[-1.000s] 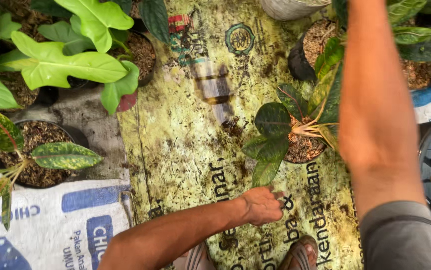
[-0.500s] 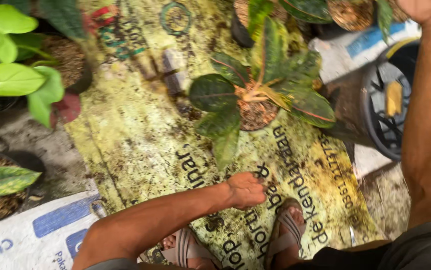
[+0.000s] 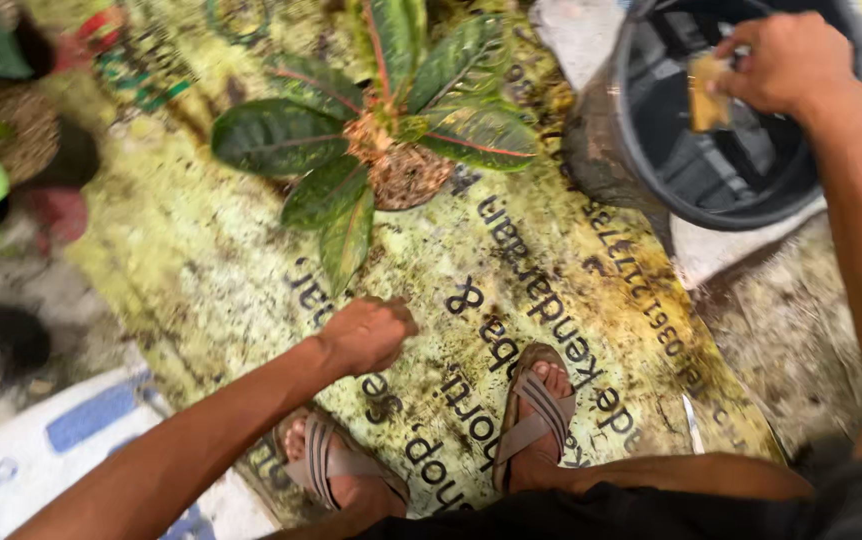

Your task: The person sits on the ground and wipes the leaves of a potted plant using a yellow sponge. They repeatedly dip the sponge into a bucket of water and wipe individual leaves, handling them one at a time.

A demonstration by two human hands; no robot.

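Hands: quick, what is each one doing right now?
Left hand: closed in a loose fist on the printed mat, holding nothing visible.
Right hand: closed on a small tan block over the black pot.

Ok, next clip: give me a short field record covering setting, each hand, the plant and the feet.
setting: yellow-green printed tarp spread on the ground, soil scattered on it
left hand: closed in a loose fist, resting low on the tarp; whether it holds anything cannot be told
right hand: at the rim of a large round black plastic pot, fingers gripping a small flat tan piece
plant: red-veined green-leaved plant with bare root ball, on the tarp, apart from both hands
feet: grey strapped sandals on the tarp
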